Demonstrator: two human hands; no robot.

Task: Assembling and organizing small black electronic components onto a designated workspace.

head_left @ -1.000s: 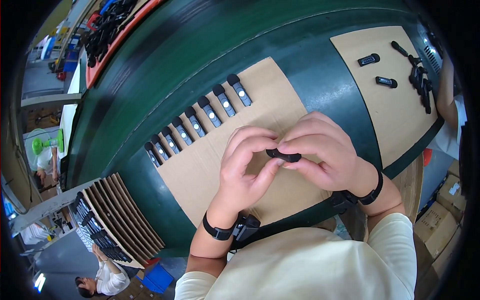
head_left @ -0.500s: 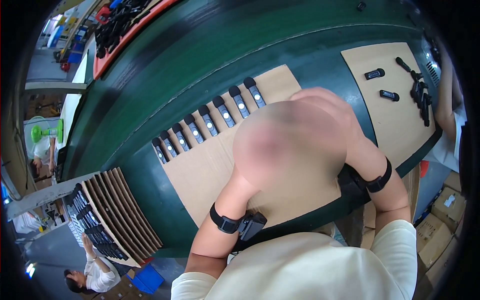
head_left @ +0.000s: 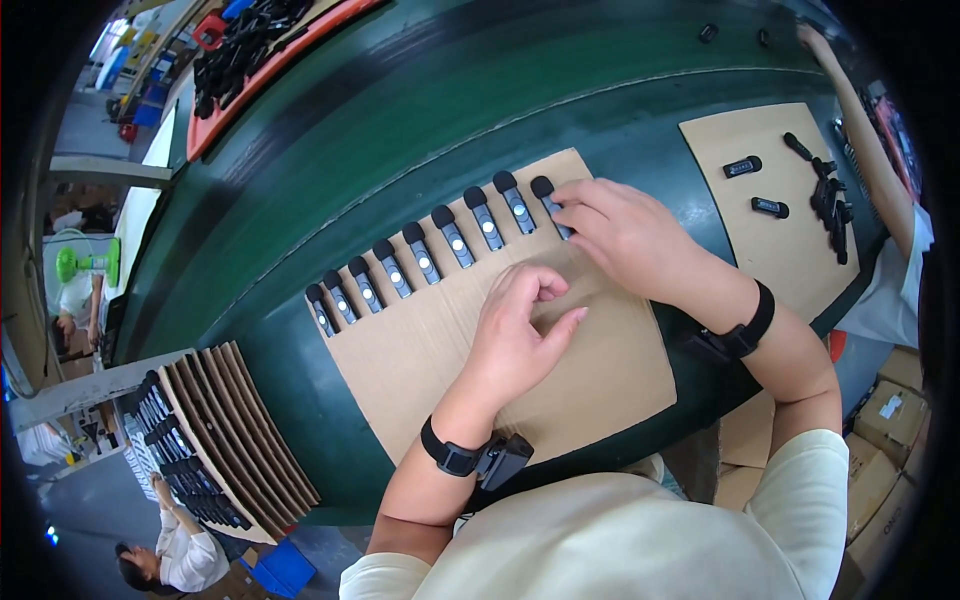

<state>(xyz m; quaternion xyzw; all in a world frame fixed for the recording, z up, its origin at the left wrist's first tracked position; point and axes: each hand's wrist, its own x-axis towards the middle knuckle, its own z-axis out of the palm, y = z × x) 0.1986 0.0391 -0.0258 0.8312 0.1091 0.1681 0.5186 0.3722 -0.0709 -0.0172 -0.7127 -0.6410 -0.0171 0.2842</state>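
A row of small black clip-on microphones (head_left: 452, 237) with foam tops runs along the far edge of a brown cardboard sheet (head_left: 600, 370). My right hand (head_left: 640, 240) is at the row's right end, its fingers closed around the lower part of the last microphone (head_left: 545, 192); its foam top points away from me. Over the middle of the sheet is my left hand (head_left: 515, 325), fingers loosely curled and thumb apart, with nothing in it. Each of my wrists wears a black strap with a small box.
At right, another cardboard sheet (head_left: 720, 135) bears two microphones and a cluster of black parts (head_left: 830, 205); a co-worker's arm (head_left: 865, 150) reaches past it. Upright cardboard sheets (head_left: 240, 430) stand at left, beside another person (head_left: 190, 550). An orange-rimmed tray (head_left: 240, 105) holds black parts.
My hands, together and blurred over before, are now apart. Another microphone shows at the row's right end, in my right hand. The co-worker's arm at right has stretched toward the far side.
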